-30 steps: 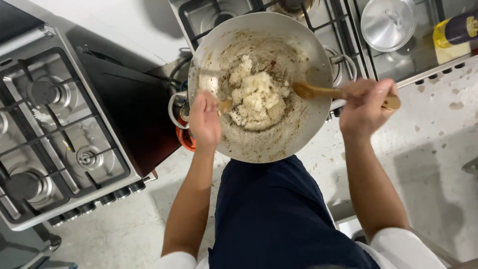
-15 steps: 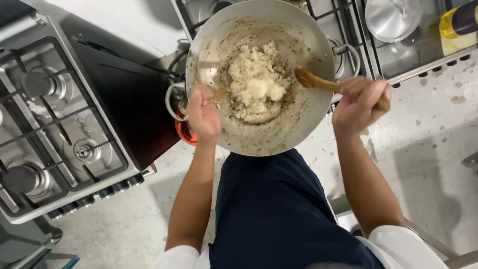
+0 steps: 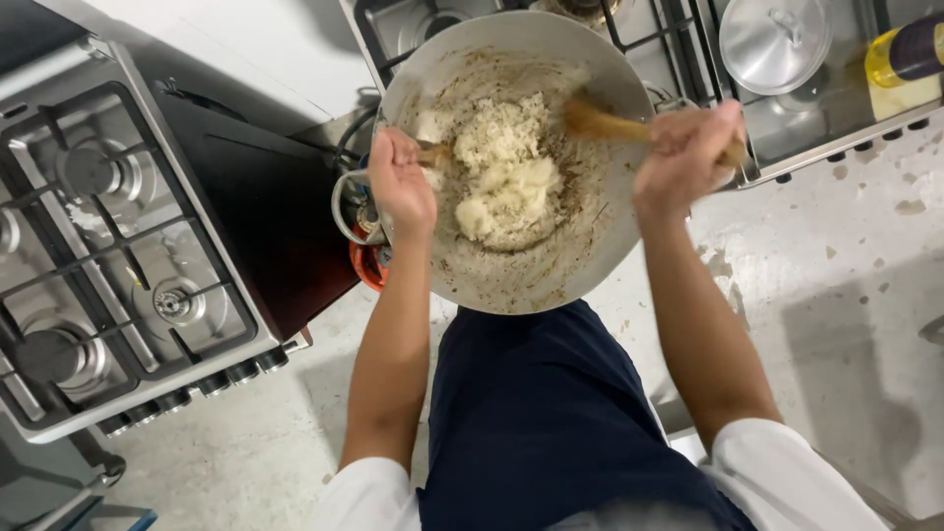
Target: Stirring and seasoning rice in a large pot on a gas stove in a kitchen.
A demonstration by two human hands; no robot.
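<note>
Head view looks straight down a cook's front at a kitchen floor and two stoves. At nine o'clock sits a steel gas range (image 3: 108, 256) with black grates, burners and a row of knobs along its lower edge. Just right of it, toward the centre, an orange gas cylinder (image 3: 366, 264) peeks out from under the pan's rim. The left hand (image 3: 403, 187) is curled shut on a wooden utensil (image 3: 433, 154) at the left rim of the big metal wok (image 3: 492, 275), its tip reaching into the food. A pale, lumpy mound of rice (image 3: 503, 172) lies in the middle of the wok, at about twelve o'clock from the person's dark apron (image 3: 541, 413). The right hand (image 3: 683, 157) is clenched around the handle of a wooden spatula (image 3: 600, 123), whose blade rests against the mound's right side. The wok sits on a second gas stove (image 3: 688, 39). At one o'clock a steel pot lid (image 3: 775, 41) rests on that stove, and at two o'clock a yellow oil bottle (image 3: 900, 69) lies near the frame's edge.
</note>
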